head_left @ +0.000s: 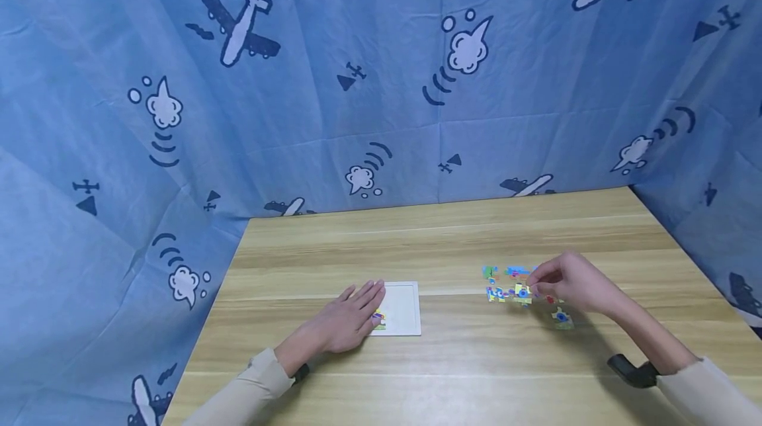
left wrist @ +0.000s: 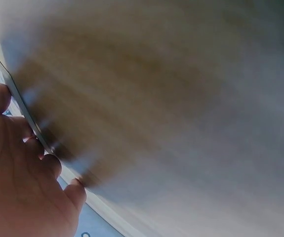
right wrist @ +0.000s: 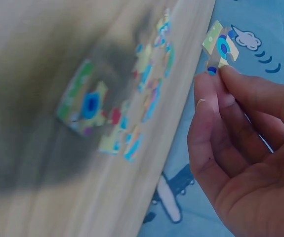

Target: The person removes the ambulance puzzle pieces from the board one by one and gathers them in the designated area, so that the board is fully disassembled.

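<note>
Between thumb and fingertips my right hand (head_left: 574, 284) pinches a jigsaw puzzle piece (right wrist: 223, 45), yellow with a blue round shape, held above the table in the right wrist view. Several loose puzzle pieces (head_left: 497, 294) lie below and left of this hand, and one more piece (head_left: 561, 318) sits nearer the front. With fingers straight, my left hand (head_left: 348, 321) rests on the left part of a white puzzle frame (head_left: 405, 310). A small coloured patch of puzzle (head_left: 379, 321) shows at its fingertips; the hand hides the frame's left side.
The wooden table (head_left: 464, 373) carries the frame at centre and the loose pieces to the right. Blue curtain (head_left: 405, 122) with airplane prints hangs behind the table and along both sides. A black strap (head_left: 632, 371) is on the right wrist.
</note>
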Demonstrator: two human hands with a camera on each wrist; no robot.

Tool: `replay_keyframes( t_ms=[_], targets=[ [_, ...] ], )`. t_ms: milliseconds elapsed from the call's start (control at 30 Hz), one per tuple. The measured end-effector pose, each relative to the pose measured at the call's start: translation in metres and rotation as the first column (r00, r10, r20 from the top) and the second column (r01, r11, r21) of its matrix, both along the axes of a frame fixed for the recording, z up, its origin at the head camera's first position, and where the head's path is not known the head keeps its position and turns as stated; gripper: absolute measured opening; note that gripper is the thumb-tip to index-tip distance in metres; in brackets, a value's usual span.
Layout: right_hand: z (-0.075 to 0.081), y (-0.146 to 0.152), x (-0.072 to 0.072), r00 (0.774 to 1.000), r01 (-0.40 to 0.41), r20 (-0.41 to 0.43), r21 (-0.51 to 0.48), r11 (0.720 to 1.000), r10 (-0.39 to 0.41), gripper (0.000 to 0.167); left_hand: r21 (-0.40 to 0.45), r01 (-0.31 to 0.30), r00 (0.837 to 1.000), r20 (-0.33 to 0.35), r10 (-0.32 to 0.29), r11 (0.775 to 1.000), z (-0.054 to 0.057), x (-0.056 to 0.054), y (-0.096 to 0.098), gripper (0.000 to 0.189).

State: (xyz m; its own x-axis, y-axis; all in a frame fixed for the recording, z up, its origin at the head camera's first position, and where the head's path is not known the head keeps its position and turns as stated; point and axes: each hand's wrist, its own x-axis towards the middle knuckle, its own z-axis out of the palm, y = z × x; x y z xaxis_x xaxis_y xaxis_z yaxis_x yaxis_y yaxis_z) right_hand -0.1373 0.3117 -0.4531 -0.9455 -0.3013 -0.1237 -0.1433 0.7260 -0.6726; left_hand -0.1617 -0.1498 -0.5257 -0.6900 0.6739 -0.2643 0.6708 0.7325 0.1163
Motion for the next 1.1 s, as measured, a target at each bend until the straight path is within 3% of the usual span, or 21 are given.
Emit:
replay_keyframes(
  t_ms=[333, 567, 1100],
  targets=[
    [-0.021, 0.008, 0.010, 0.997, 0.003, 0.076, 0.018, 1.000, -0.004, 0.014, 0.004, 0.005, 1.000, 0.007, -0.005, 1.000, 0.000, 0.002, -0.001, 0.064],
    [-0.032, 0.006, 0.009, 0.997, -0.008, 0.080, 0.048, 0.999, 0.004, 0.015, -0.001, -0.006, 1.000, 0.007, 0.006, 1.000, 0.004, 0.001, 0.000, 0.064],
    [-0.035, -0.001, 0.005, 0.999, -0.020, 0.037, 0.134, 0.991, 0.015, 0.012, 0.001, 0.000, 1.000, 0.003, 0.000, 1.000, 0.005, 0.001, 0.000, 0.064]
  ],
)
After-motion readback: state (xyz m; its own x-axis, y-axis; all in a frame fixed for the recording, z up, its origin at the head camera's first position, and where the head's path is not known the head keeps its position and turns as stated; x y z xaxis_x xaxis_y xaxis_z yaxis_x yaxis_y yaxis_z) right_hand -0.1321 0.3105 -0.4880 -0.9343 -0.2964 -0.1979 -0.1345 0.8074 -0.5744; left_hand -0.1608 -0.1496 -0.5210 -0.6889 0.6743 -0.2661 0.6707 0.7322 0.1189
